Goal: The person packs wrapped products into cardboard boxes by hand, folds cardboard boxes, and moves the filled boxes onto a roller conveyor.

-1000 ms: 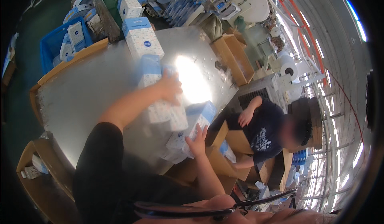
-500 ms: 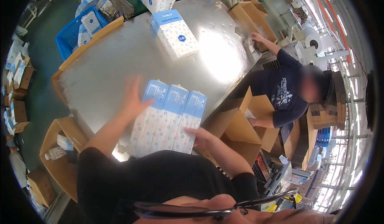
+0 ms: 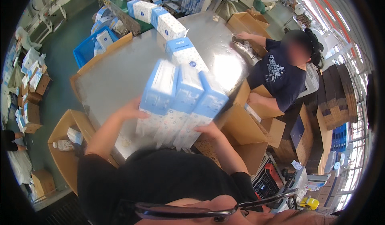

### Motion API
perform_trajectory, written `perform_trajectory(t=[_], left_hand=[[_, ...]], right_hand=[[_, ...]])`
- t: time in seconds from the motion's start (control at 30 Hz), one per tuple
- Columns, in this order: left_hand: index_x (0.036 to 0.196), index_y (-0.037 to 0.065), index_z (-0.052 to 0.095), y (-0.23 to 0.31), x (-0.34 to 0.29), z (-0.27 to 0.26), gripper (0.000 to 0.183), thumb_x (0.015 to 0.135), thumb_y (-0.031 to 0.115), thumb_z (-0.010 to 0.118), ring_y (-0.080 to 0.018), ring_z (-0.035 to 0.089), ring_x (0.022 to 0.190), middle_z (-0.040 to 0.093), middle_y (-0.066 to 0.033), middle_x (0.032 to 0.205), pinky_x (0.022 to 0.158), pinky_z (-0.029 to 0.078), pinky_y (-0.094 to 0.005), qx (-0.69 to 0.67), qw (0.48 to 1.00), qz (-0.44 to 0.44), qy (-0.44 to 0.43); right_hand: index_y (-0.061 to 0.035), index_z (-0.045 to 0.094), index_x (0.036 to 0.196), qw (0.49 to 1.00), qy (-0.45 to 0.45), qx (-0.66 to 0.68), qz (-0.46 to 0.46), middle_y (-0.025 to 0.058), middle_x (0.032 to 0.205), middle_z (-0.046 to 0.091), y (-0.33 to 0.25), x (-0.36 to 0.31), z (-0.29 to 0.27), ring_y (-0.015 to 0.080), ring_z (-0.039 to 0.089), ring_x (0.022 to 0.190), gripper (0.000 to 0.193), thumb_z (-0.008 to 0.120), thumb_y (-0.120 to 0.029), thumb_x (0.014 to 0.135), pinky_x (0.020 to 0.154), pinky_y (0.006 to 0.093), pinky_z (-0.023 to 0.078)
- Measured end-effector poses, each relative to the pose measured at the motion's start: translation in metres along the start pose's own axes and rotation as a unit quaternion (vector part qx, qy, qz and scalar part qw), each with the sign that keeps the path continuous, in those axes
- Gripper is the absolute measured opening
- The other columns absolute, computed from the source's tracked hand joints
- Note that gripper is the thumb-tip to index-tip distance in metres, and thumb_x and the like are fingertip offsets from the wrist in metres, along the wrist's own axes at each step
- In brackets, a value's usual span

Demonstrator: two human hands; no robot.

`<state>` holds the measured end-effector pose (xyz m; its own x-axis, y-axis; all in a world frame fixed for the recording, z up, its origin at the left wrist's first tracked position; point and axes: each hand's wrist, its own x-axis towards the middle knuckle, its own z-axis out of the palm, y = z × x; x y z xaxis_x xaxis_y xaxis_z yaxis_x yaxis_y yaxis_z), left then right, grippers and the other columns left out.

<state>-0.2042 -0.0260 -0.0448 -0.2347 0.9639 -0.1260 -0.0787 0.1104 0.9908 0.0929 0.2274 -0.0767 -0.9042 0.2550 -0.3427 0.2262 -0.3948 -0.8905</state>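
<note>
Three blue-and-white tissue packs (image 3: 182, 104) stand side by side in front of me, tilted and slightly blurred, their blue ends toward the far side. My left hand (image 3: 134, 109) grips the outer side of the left pack, its thumb on the near face. Against the lower right side of the right pack, my right hand (image 3: 209, 130) is closed, so the row is squeezed between both hands. Just beyond, a single tissue pack (image 3: 188, 54) lies on the metal table (image 3: 108, 78), partly hidden by the held ones.
More packs (image 3: 167, 26) line up at the far edge by a conveyor (image 3: 120, 16). An open carton (image 3: 244, 132) stands at my right, another carton (image 3: 66, 124) at my left. A blue crate (image 3: 82, 54) is at far left. A co-worker (image 3: 276, 70) reaches into cartons on the right.
My left hand, earlier apart from the packs, now grips their left side. The three packs have been raised and tipped. Another pack has come onto the far end of the table.
</note>
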Motion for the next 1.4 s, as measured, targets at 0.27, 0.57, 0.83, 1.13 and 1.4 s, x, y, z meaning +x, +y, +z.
perform_trajectory(t=[0.27,0.57,0.83,1.13,1.4], left_hand=[[0.135,0.009,0.053,0.057,0.06,0.141,0.06,0.082,0.031,0.071,-0.0259,0.055,0.122,0.058,-0.0088,0.132,0.1,0.046,-0.0394,0.166,0.926,0.337,-0.046],[0.136,0.004,0.05,0.018,0.082,0.321,0.075,0.075,0.029,0.084,-0.0301,0.049,0.126,0.057,-0.0172,0.13,0.108,0.037,-0.0418,0.205,0.896,0.36,-0.162],[0.121,0.001,0.057,-0.074,0.02,0.254,0.037,0.086,0.005,0.065,-0.0111,0.057,0.072,0.059,-0.0012,0.085,0.067,0.049,-0.0274,0.129,0.961,0.003,0.243],[0.116,0.002,0.063,-0.112,-0.077,0.225,0.035,0.085,0.018,0.068,-0.0204,0.065,0.084,0.069,-0.0132,0.091,0.077,0.051,-0.0326,0.213,0.91,-0.159,0.318],[0.111,0.001,0.065,-0.123,-0.116,0.169,0.036,0.083,0.024,0.071,-0.0212,0.067,0.081,0.071,-0.0129,0.088,0.074,0.053,-0.0335,0.261,0.881,-0.199,0.34]], right_hand=[[-0.0077,0.058,0.129,0.943,0.028,-0.232,-0.235,0.0097,0.13,0.058,-0.105,-0.142,-0.05,0.0258,0.055,0.117,0.055,0.074,-0.006,0.076,0.099,0.039,0.046],[0.0008,0.058,0.124,0.944,0.142,-0.268,-0.134,0.0102,0.112,0.067,-0.168,-0.348,-0.106,0.0204,0.061,0.108,0.063,0.081,-0.005,0.066,0.095,0.0361,0.047],[-0.0064,0.03,0.148,0.792,0.096,-0.543,0.262,0.0187,0.147,0.041,0.021,-0.237,-0.19,0.0378,0.044,0.13,0.083,0.059,-0.054,0.087,0.108,0.0405,0.036],[-0.0194,0.019,0.153,0.665,0.186,-0.715,0.113,0.0155,0.157,0.024,0.192,-0.177,-0.168,0.0389,0.031,0.139,0.098,0.072,-0.05,0.077,0.097,0.0761,0.028],[-0.0035,0.041,0.14,0.783,0.363,-0.497,-0.094,0.0196,0.14,0.047,0.118,-0.085,-0.15,0.039,0.044,0.129,0.072,0.072,-0.028,0.08,0.107,0.0465,0.037]])
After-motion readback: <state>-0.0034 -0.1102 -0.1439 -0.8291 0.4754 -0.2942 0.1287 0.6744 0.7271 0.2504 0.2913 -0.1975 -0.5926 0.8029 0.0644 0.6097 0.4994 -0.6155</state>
